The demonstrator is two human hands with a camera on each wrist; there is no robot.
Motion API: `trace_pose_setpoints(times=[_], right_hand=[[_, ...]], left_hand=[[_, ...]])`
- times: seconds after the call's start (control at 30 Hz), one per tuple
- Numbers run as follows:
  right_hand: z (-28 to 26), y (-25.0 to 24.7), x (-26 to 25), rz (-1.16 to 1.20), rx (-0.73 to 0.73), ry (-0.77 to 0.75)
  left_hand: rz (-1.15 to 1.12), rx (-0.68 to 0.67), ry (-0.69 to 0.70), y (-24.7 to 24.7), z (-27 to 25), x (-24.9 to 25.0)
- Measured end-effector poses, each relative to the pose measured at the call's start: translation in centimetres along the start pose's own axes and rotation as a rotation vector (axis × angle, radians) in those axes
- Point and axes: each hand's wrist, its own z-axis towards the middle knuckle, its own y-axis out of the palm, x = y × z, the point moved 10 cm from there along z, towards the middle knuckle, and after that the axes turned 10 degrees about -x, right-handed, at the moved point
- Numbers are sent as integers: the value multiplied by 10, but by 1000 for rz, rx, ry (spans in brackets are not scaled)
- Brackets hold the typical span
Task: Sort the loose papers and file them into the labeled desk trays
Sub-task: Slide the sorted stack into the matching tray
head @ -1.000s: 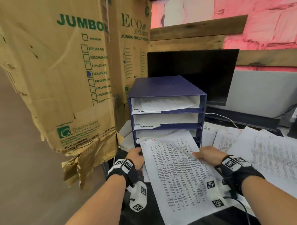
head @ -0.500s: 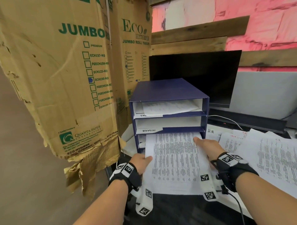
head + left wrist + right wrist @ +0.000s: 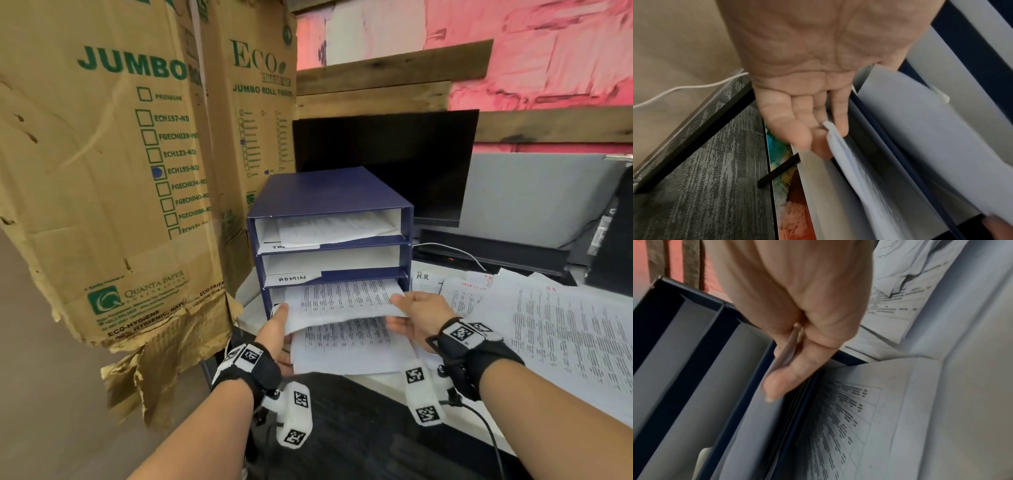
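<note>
- L hand [image 3: 274, 334] at the left edge of the sheet [image 3: 342, 299]: thumb on top, fingers [image 3: 797, 126] under it w/ an edge tucked between them, so a light pinch.
- R hand [image 3: 419, 317] at the sheet's right edge, thumb [image 3: 789, 369] pressed over the paper, other fingers beneath; closed on it.
- Under both hands, a 2nd printed page [image 3: 346, 346] lies flat on the bench [image 3: 383, 378], not gripped by either.
- Just past the fingertips: bottom slot of the blue tray unit [image 3: 329, 195]. Sheet's far edge is already inside, near half sticks out, bowed.
- Above the fingers: mid slot, label "ADMIN" [image 3: 293, 278], looks empty; top slot holds some paper, label partly hidden.
- Right of the R fingers: big loose spread of papers [image 3: 548, 325] on the bench, one marked "H.R".
- Progress, my read: early. A few pages filed, this one half in; most of the pile unsorted.
</note>
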Motion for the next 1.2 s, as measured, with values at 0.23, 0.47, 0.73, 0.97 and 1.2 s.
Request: trace_pose_setpoints(times=[0.23, 0.47, 0.73, 0.97, 1.2], right_hand=[[1, 28, -8, 95, -130, 18], [3, 18, -1, 145, -70, 21], [6, 27, -5, -31, -65, -59], [1, 23, 3, -869, -180, -18], [6, 36, 49, -1418, -430, 150]], left_hand=[[118, -28, 16, -8, 8, 6], [131, -68, 76, 9, 9, 11], [453, -64, 115, 5, 17, 11], [630, 132, 184, 1, 19, 19], [963, 57, 181, 14, 6, 28]])
